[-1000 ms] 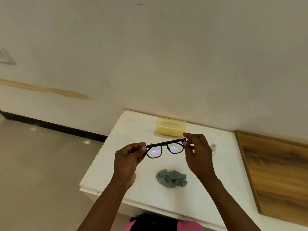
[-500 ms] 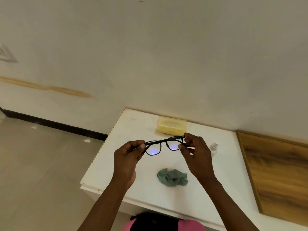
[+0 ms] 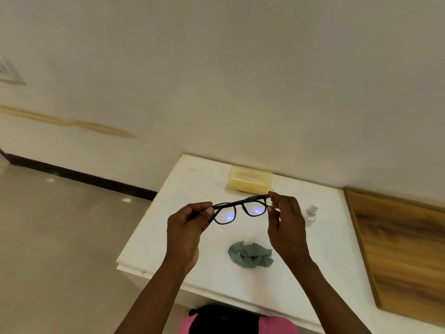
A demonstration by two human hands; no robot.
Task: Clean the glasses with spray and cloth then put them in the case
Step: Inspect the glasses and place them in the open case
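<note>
Pinching glasses (image 3: pixel 240 209) by both ends, left hand (image 3: pixel 186 233), right hand (image 3: pixel 286 224) | cloth (image 3: pixel 249 254) near table (image 3: pixel 168 237) front edge | case (image 3: pixel 250 182) at back edge

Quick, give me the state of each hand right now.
Left hand: closed, pinching one end of the black glasses.
Right hand: closed, pinching the other end, glasses held above the white table.

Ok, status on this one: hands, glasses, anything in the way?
Left hand and right hand each pinch an end of the black glasses, held above the table. Cloth, spray bottle, closed yellow case on table. Nothing obstructing.
</note>
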